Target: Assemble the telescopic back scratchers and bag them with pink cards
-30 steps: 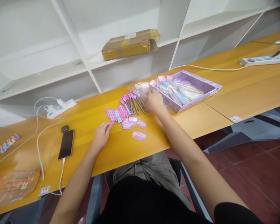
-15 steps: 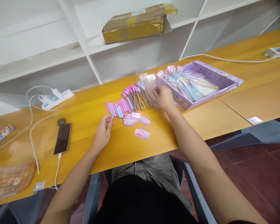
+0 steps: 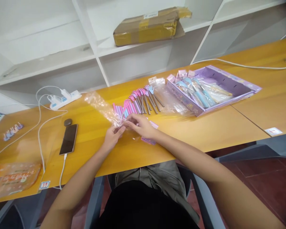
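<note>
left hand [image 3: 113,137] narrow, fingers closed on the near end of a clear plastic bag [image 3: 98,106]. right hand [image 3: 141,126] also narrow, fingertips pinched at that same end, the two hands almost meeting. bag is above the tabletop [image 3: 124,151], its far end slanting up and left. a pink hand-shaped scratcher head [image 3: 126,103] shows just above the fingers; can't tell if it's inside the bag or behind it.

just beyond the hands: a row of pink, lilac and blue tubes [image 3: 119,110], partly hidden by the bag. right of them, a fan of back scratchers [image 3: 146,99], heads pointing away, metal shafts toward the person. purple cards [image 3: 148,141] lie by the right hand, partly covered by it.

farther right, more clear bags [image 3: 175,105] against a purple tray [image 3: 243,85] with packaged blue-handled items [image 3: 202,95] inside. left side: phone [image 3: 68,139] on a white cable, small dark case [image 3: 68,122] just above it, power strip [image 3: 66,100] near the shelf unit.
</note>
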The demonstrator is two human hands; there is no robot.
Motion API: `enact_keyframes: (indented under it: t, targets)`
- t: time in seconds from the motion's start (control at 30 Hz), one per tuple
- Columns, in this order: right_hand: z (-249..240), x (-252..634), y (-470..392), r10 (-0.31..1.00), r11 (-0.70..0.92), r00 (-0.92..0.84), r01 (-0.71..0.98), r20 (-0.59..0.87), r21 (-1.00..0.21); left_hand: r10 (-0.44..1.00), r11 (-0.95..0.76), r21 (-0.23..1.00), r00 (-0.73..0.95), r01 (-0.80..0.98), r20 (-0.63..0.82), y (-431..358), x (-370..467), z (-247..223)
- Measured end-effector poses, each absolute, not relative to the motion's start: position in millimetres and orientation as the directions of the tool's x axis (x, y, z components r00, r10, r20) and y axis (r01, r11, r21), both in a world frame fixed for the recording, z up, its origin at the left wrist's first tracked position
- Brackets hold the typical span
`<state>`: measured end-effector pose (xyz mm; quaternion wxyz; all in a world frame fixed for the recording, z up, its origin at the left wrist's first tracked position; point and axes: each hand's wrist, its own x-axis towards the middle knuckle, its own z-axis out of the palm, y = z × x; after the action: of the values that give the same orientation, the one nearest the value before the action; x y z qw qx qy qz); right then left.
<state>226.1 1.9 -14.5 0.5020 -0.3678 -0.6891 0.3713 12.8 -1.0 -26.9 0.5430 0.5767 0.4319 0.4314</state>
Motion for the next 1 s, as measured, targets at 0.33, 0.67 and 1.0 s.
enact_keyframes:
  t: [0.33, 0.67, 1.0]
  targets:
    - [-23.0, 224.4, 16.8, 0.922, 0.185, -0.330, -0.093, 0.205, -0.978, 0.902, -0.232, 0.918, 0.424, 0.321, 0.080, -11.2, 14.1, -25.5]
    - [1.5, 274.6, 21.2, 0.968, 0.179, -0.117, -0.302, 0.223, -0.936, 0.981, -0.168, 0.968, -0.126, -0.186, 0.146, 17.7, -8.8, -16.3]
    - [-11.9, 256.1, 10.8, 0.795, 0.438, -0.529, 0.163, 0.297, -0.884, 0.980, -0.161, 0.932, -0.168, -0.324, 0.111, 21.4, -13.1, -6.2]
